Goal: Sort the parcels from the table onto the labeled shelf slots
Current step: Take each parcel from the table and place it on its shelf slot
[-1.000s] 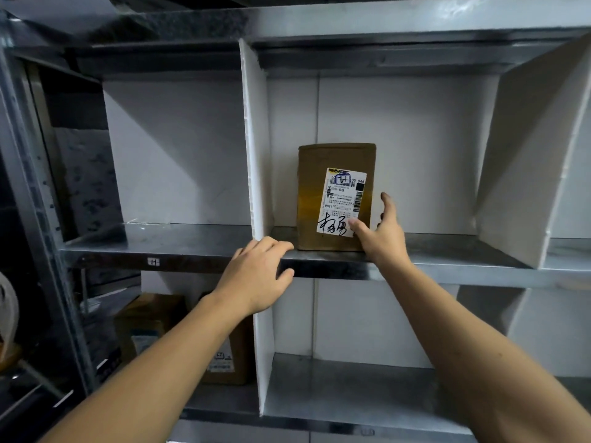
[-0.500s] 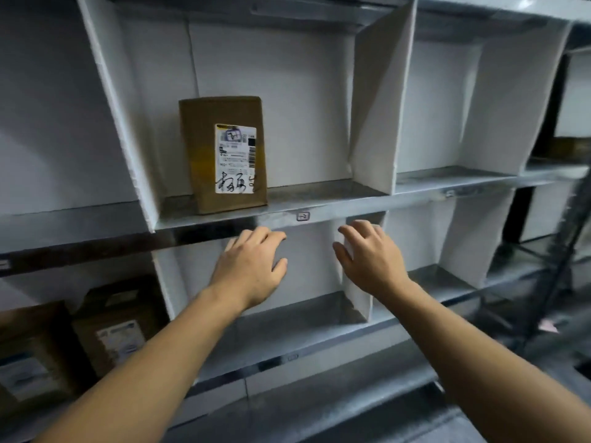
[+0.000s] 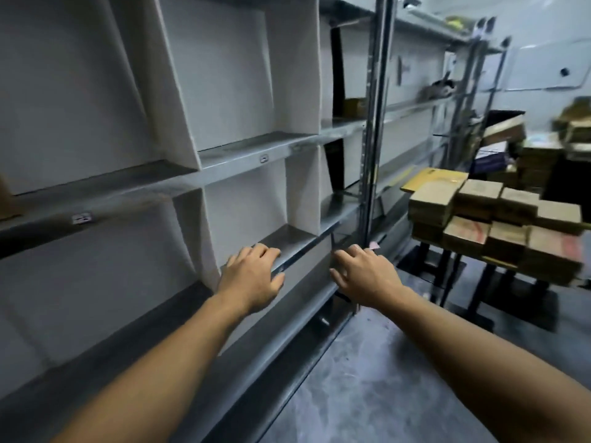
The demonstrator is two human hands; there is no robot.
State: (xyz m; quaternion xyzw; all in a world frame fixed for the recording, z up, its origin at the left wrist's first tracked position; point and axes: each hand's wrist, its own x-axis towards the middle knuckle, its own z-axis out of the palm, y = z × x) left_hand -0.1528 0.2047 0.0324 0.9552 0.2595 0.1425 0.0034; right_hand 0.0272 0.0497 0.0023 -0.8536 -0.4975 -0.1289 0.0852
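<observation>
Two bare hands, nothing held: left hand [image 3: 252, 276] and right hand [image 3: 364, 276] palm-down, fingers relaxed and slightly spread, in front of lower shelf [image 3: 256, 151] edge; contact unclear. Parcels [image 3: 499, 219]: flat brown cardboard blocks, stacked on black-legged table [image 3: 446, 266] at right, well apart from hands. Dull grey metal ledges, smooth white board dividers [image 3: 179, 91], perforated steel upright post [image 3: 374, 123], mottled grey floor [image 3: 367, 394].

Item one: a brown parcel [image 3: 6, 199] at far left, cut by the frame edge, only a sliver on my screen. Item two: slot labels [image 3: 81, 218] on the shelf [image 3: 134, 199] lip, lettering too smeared for me to read. Item three: stacked parcels [image 3: 499, 219] at right, blurred, print illegible, the stack cut by the right edge. Item four: a dark object [image 3: 439, 86] high at the back, which I cannot identify.
</observation>
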